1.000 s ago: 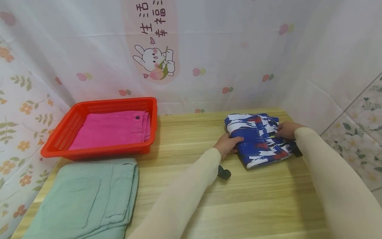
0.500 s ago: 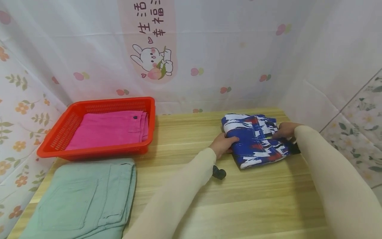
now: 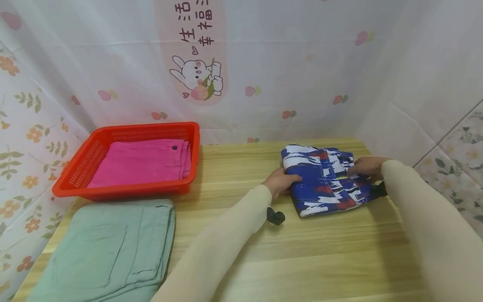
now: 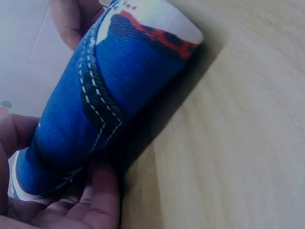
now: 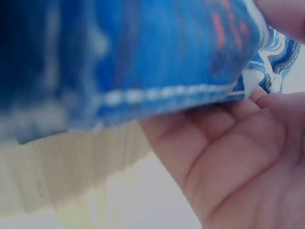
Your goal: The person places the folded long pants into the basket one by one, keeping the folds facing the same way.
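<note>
Folded denim pants [image 3: 320, 180], patterned in blue, white and red, are at the far right of the table in the head view. My left hand [image 3: 280, 183] grips their left edge, thumb on top. In the left wrist view, the left fingers [image 4: 104, 188] curl under the fold, and a dark shadow shows below the cloth. At the right edge my right hand [image 3: 367, 167] pinches the pants, thumb above. The right wrist view has the right fingers [image 5: 178, 145] beneath the stitched edge; their tips are hidden by the cloth.
A red plastic basket [image 3: 132, 193] at the back left holds folded pink pants [image 3: 141, 163]. Folded pale green pants [image 3: 102, 251] lie in front of it on the wooden table [image 3: 320, 260]. Patterned cloth curtains [image 3: 286, 75] hang close behind and at both sides.
The near left corner of the patterned pants has shifted slightly left and toward me, along with my left hand. My right hand has moved a little right. The view has swayed slightly.
</note>
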Motion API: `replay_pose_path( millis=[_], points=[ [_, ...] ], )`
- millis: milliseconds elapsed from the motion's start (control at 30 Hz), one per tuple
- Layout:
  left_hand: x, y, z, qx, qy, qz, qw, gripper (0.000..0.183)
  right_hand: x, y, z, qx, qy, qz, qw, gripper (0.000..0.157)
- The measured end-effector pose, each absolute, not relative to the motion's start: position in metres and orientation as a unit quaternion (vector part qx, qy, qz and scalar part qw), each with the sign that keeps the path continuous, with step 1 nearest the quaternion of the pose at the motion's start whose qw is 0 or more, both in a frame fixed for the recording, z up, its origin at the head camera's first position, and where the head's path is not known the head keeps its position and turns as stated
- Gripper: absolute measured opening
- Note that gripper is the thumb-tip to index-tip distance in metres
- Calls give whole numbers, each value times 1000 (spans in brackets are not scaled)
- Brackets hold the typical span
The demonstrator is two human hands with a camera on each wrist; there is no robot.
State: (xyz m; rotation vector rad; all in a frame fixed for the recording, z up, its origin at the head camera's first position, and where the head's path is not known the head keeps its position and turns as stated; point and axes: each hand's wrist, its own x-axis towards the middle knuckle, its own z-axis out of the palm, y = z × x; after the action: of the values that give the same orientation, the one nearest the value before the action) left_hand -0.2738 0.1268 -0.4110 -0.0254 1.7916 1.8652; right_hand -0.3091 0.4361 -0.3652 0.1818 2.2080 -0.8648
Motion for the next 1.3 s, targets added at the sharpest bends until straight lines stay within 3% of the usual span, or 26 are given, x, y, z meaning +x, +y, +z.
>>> replay_pose_path(
  millis=[133,433,767,1300],
  points=[
    [-274,126,-409,-22,670,694,262,52,-307,438,-365,75,842,-383,373,65],
    [-276,111,-404,-19,671,694,261,49,-299,432,-357,41,815,-433,383,78],
    [-272,85,-394,1,646,716,265,52,-295,425,-367,-3,822,-466,328,74],
    [-258,55,-381,3,628,738,245,51,-265,401,-353,-36,852,-473,222,83]
  ],
)
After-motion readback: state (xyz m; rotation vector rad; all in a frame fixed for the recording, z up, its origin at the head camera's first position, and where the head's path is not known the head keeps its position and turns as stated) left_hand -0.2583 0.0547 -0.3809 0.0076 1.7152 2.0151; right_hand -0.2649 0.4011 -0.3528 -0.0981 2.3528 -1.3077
